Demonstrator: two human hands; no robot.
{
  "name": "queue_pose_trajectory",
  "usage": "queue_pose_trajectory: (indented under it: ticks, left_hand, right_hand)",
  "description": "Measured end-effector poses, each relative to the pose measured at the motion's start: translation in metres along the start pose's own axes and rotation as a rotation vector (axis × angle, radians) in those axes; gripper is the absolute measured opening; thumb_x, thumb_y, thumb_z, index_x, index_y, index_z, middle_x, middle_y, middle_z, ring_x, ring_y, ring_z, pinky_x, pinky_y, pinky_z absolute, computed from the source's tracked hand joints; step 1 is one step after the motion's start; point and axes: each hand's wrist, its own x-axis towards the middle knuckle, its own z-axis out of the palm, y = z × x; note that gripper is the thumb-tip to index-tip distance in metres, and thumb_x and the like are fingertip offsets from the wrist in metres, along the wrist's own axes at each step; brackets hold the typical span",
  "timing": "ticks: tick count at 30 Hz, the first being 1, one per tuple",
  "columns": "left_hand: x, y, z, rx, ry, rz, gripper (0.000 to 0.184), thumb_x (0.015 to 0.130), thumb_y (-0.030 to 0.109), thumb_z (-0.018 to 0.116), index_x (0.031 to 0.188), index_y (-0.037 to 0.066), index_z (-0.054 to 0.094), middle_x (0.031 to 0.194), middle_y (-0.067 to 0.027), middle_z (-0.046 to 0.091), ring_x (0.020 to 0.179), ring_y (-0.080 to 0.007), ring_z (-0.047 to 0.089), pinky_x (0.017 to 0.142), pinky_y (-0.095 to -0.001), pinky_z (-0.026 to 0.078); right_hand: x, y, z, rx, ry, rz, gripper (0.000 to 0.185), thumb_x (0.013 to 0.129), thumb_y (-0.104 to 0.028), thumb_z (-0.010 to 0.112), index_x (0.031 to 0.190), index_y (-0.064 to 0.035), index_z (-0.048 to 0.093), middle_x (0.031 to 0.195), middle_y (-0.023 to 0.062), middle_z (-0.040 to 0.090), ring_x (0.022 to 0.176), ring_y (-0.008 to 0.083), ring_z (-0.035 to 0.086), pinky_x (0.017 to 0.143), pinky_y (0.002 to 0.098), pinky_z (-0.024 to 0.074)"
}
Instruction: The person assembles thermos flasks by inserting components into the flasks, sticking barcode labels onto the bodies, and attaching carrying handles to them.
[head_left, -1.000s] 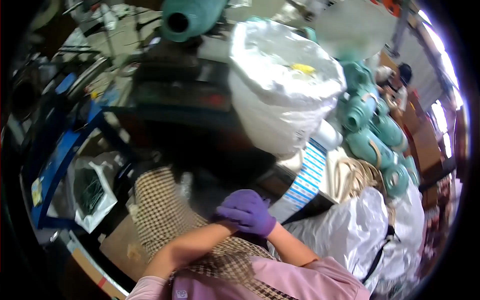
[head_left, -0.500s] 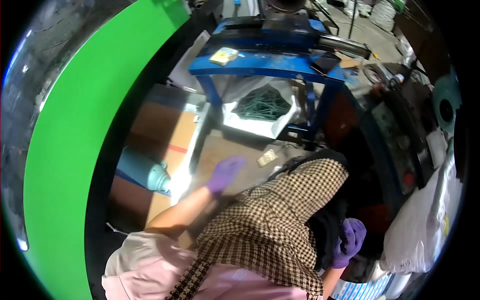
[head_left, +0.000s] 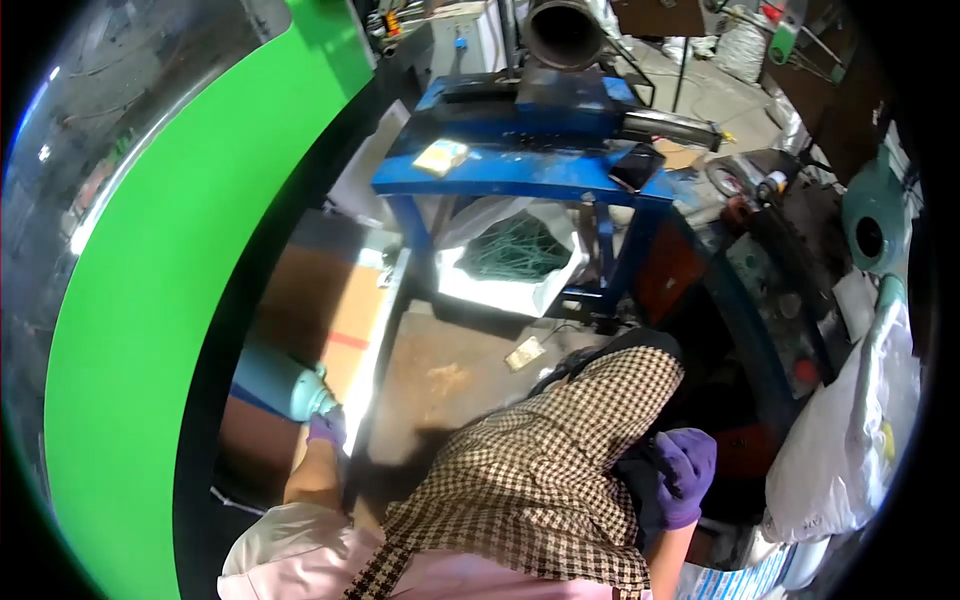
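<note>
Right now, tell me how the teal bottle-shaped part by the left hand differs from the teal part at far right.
The teal bottle-shaped part has the left hand at its neck; the far-right teal part has no hand on it. The far-right teal part shows a dark round opening; the teal bottle-shaped part shows its side. Both are teal.

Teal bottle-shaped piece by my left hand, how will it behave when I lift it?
The teal piece looks rounded and lies on its side, so may roll. Its smooth-looking surface could slip against the gloved left hand at its narrow end. With no visible sag, it's probably stiff.
</note>
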Motion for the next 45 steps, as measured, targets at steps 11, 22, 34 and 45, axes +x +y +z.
queue_pose_trajectory:
  ticks: [11,22,34,45]
  left_hand:
    - [-0.073,-0.111,0.023,-1.447,0.315,-0.763,0.033,0.091,0.032,0.067,0.117,0.011,0.067,0.132,-0.0145,0.066,0.121,-0.0271,0.063,0.088,-0.0367,0.054]
    - [-0.024,-0.096,-0.185,-1.01,1.482,-0.303,0.043,0.066,0.011,0.087,0.096,0.008,0.057,0.148,-0.0206,0.051,0.135,-0.0423,0.048,0.111,-0.0474,0.039]
    - [-0.123,-0.099,-0.401,-0.556,1.543,0.158,0.066,0.053,0.039,0.094,0.108,0.011,0.07,0.132,-0.01,0.062,0.131,-0.0368,0.053,0.108,-0.0479,0.043]
    - [-0.223,0.097,-0.504,-0.952,1.518,0.914,0.069,0.065,0.04,0.087,0.12,0.003,0.067,0.129,-0.0164,0.066,0.126,-0.0365,0.061,0.109,-0.0515,0.044]
  right_hand:
    - [-0.024,0.014,-0.001,-0.018,0.039,0.021,0.032,0.077,-0.02,0.069,0.106,-0.0083,0.074,0.096,0.0087,0.069,0.089,0.0315,0.064,0.085,0.0445,0.0501]
    - [-0.006,0.002,0.005,0.071,-0.02,-0.045,0.04,0.068,-0.012,0.069,0.108,-0.011,0.074,0.096,0.0044,0.073,0.082,0.0274,0.068,0.077,0.042,0.0527]
    - [-0.009,-0.008,0.004,0.113,0.175,0.073,0.029,0.074,-0.008,0.069,0.103,-0.0044,0.073,0.092,0.0107,0.071,0.077,0.0298,0.067,0.075,0.0403,0.0534]
    - [0.043,-0.067,0.054,0.161,-0.018,0.031,0.054,0.075,-0.024,0.085,0.123,-0.0097,0.065,0.126,0.0159,0.064,0.086,0.0297,0.071,0.07,0.0359,0.0574]
